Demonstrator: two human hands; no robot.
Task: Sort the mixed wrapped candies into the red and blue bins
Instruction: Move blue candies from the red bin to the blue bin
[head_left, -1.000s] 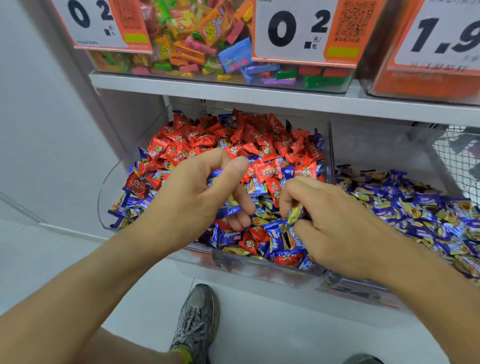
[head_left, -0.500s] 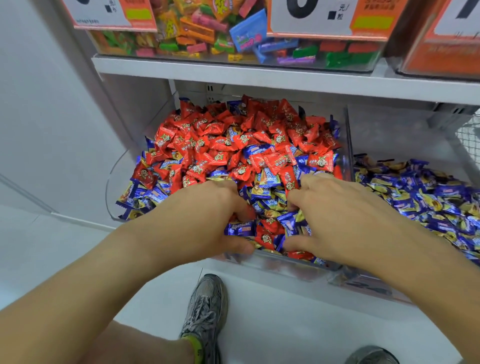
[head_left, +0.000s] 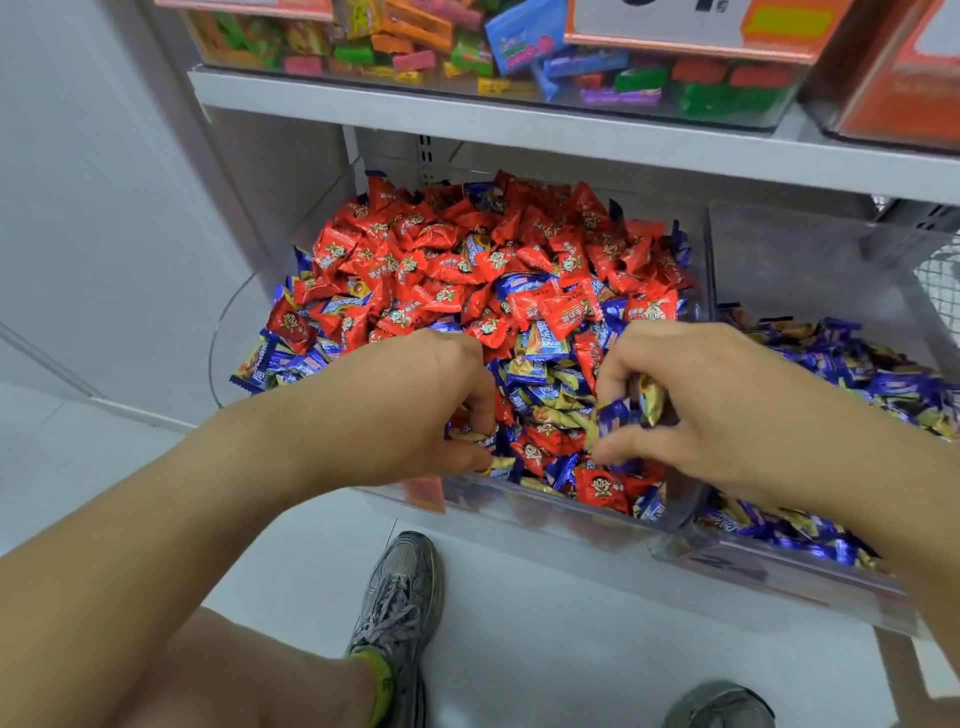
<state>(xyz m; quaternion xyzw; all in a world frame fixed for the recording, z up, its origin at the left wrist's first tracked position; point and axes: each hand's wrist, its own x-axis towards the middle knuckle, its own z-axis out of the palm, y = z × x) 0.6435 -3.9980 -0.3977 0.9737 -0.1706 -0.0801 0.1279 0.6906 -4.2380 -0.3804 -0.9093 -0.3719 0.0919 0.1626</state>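
Both hands work at the front of the clear bin holding the mixed candies. The red candies heap toward the back; blue candies gather at the front and left edge. The left hand has fingers curled down into the pile, pinching blue wrappers at its fingertips. The right hand has thumb and fingers curled round a small bunch of blue-and-yellow wrappers, lifted just above the pile. Just beside, to the right, a second clear bin holds only blue candies. The shelf above carries boxes of assorted sweets. A grey sneaker stands on the white floor below.
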